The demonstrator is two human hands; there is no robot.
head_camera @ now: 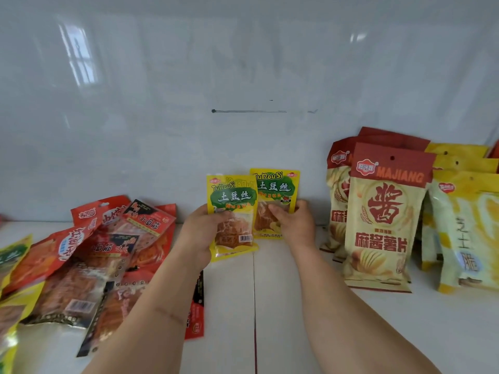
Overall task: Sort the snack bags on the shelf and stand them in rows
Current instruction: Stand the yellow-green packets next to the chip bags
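Note:
Two yellow-green snack bags stand upright at the middle back of the white shelf point(270, 306). My left hand point(201, 233) grips the front yellow-green bag point(232, 211) by its left edge, thumb on its face. My right hand point(293, 220) holds the rear yellow-green bag point(275, 190), which stands close to the back wall, partly behind the front one. A loose pile of red and orange snack bags point(102, 255) lies flat on the left.
Red-topped beige chip bags point(383, 220) stand in a row at the right, with yellow chip bags point(464, 228) in a row beside them. A glossy white wall point(243, 76) closes the back. More yellow bags point(13, 306) lie at the far left edge.

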